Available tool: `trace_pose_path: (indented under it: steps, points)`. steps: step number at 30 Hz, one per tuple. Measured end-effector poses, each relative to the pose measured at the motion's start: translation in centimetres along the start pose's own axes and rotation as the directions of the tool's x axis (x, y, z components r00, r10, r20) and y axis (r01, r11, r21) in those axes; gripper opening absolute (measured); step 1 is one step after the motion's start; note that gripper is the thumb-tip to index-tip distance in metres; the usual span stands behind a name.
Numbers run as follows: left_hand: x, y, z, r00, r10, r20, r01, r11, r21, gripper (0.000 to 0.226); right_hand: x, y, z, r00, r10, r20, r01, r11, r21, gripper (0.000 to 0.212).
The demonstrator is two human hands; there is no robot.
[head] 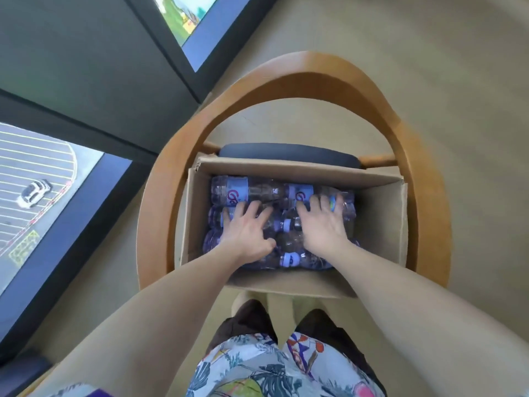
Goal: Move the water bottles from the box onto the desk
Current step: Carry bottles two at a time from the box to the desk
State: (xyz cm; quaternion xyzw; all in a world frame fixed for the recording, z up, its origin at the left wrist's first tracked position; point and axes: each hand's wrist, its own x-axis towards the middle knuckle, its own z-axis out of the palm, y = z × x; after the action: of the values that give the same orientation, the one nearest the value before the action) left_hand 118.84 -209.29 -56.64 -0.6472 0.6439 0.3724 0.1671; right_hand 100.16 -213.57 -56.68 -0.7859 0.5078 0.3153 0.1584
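Both hands reach down into the cardboard box point(380, 213), fingers spread and resting flat on the water bottles point(283, 224) without closing round any of them: the left hand point(246, 227) lies on the bottles toward the box's left side, its thumb tucked down between 2 bottles near the middle, and the right hand point(325, 222) lies on the bottles toward the right side, fingertips reaching the far row. Neither hand has a bottle gripped. The box stands open-topped on the seat of a wooden armchair point(286, 78), its far wall against the dark seat cushion point(286, 151), its near wall at the seat's front edge. All the bottles seen are inside the box, lying on their sides in rows, long axes running left to right across the box. In the far row 2 bottles lie end to end, blue labels point(237, 189) showing. Nearer rows show blue caps point(286, 224) at the box's middle, so some bottles point their necks inward toward each other. Clear plastic glints between the hands; the number of bottles cannot be told. Below the box's near wall stand the person's 2 dark shoes point(252, 316) and a patterned garment point(257, 368).
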Motion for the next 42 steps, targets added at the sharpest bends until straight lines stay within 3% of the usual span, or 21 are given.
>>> trace_pose_path:
  steps: [5, 9, 13, 16, 19, 23, 28, 31, 35, 38, 42]
  points:
    - [0.6, 0.9, 1.6, 0.992, -0.048, -0.116, 0.046, 0.999, -0.013, 0.075, 0.9, -0.7, 0.8, 1.0, 0.004, -0.028, -0.007, 0.994, -0.112, 0.08]
    - [1.4, 1.7, 1.8, 0.989, -0.083, -0.122, 0.091, 0.994, 0.066, 0.066, 1.5, -0.6, 0.8, 0.997, 0.002, -0.083, -0.01, 0.996, -0.085, 0.068]
    - [1.9, 3.0, 1.2, 0.985, -0.123, -0.121, 0.143, 0.974, 0.173, 0.058, 1.8, 0.0, 0.4, 0.998, -0.005, -0.064, 0.0, 0.996, -0.084, 0.075]
    - [1.5, 2.8, 0.7, 0.99, -0.099, -0.1, 0.117, 0.974, 0.195, 0.059, 1.3, 0.7, 0.1, 0.996, 0.077, -0.041, -0.078, 0.997, -0.017, 0.079]
    - [0.7, 2.1, -0.4, 0.994, -0.064, -0.088, 0.072, 0.993, 0.089, 0.059, 0.4, 1.4, -0.4, 0.983, 0.184, 0.005, -0.183, 0.973, 0.14, 0.077]
    - [-0.3, 1.4, -2.4, 0.988, -0.066, -0.142, 0.039, 0.982, -0.182, 0.057, -1.3, 1.7, -1.8, 0.962, 0.259, 0.087, -0.272, 0.878, 0.394, 0.077]
    - [-1.8, 0.2, -5.7, 0.988, -0.047, -0.148, -0.011, 0.929, -0.37, 0.058, -3.4, 1.3, -4.9, 0.96, 0.269, 0.082, -0.252, 0.695, 0.673, 0.078]
    - [-3.0, -0.2, -8.0, 0.975, -0.155, -0.161, 0.028, 0.801, -0.598, 0.055, -4.0, 1.2, -7.3, 0.959, 0.266, 0.093, -0.22, 0.501, 0.837, 0.072]
    - [-4.8, 0.1, -11.3, 0.963, -0.269, -0.021, 0.07, 0.325, -0.943, 0.036, -4.8, 0.7, -10.5, 0.968, 0.223, 0.118, -0.182, 0.293, 0.938, 0.062]
    - [-5.6, 0.7, -14.2, 0.969, -0.248, 0.005, 0.056, 0.201, -0.978, 0.022, -5.5, 0.7, -12.8, 0.974, 0.2, 0.103, -0.146, 0.215, 0.966, 0.058]
    - [-6.3, 0.7, -17.5, 0.96, -0.263, 0.091, 0.098, 0.011, -0.995, 0.032, -6.5, 1.0, -16.2, 0.99, 0.122, 0.076, -0.08, 0.032, 0.996, 0.06]
